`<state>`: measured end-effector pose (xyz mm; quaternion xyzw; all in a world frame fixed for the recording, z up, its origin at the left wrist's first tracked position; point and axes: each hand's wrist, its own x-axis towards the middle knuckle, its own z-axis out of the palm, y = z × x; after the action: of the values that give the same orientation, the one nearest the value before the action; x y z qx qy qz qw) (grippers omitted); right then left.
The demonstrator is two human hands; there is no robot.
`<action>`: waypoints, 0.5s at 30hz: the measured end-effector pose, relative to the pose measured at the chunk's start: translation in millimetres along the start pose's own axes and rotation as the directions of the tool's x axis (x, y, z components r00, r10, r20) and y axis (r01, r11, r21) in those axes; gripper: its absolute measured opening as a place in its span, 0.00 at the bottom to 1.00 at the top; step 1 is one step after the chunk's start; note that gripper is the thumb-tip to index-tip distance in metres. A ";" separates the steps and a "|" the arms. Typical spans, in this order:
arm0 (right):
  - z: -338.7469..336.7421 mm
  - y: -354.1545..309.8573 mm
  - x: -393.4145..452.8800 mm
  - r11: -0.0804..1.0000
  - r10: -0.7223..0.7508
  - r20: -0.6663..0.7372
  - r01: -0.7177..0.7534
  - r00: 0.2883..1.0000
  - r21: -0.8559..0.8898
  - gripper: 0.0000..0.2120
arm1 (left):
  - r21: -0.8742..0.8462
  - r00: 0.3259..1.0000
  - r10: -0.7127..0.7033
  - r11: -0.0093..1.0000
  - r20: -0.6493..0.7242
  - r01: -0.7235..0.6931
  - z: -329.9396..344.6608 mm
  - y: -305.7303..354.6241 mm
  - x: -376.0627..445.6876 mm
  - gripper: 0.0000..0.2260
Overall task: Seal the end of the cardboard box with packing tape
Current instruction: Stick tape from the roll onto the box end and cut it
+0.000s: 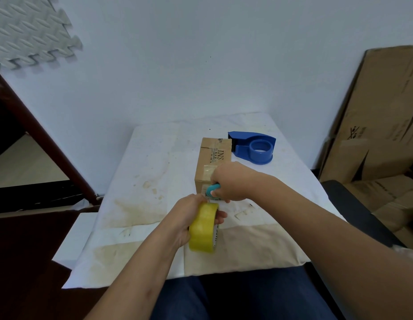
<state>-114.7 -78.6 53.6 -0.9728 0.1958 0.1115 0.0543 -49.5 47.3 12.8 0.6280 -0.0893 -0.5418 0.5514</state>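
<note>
A long brown cardboard box (213,158) lies on the white-covered table (150,172), its near end facing me. My left hand (189,215) grips a yellow roll of packing tape (204,228) just in front of that end. A short stretch of tape seems to run from the roll up to the box. My right hand (233,181) is closed around a small teal cutter (212,190), held against the box's near end above the roll. The hand hides the cutter's blade and part of the box end.
A blue tape dispenser (255,146) without a roll sits right of the box at the back. Flattened cardboard boxes (376,116) lean on the wall at right. A dark chair arm (353,204) borders the table's right side. Tape scraps dot the stained cloth.
</note>
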 end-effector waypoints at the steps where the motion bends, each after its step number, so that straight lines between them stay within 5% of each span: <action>1: -0.5 -1.6 -0.1 1.000 0.003 0.002 -0.003 1.000 -0.021 0.11 | -0.002 1.000 0.000 1.000 -0.003 0.000 0.5 0.0 -0.1 0.10; 15: -8.5 -17.6 -5.2 0.986 -0.053 -0.002 0.052 0.999 -0.161 0.12 | 0.009 1.000 -0.004 1.000 -0.023 0.004 -0.6 -1.0 2.3 0.15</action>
<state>-110.8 -61.8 64.2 -0.9791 0.1608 0.1227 -0.0221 -48.6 46.3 10.6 0.6371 -0.0842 -0.5350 0.5485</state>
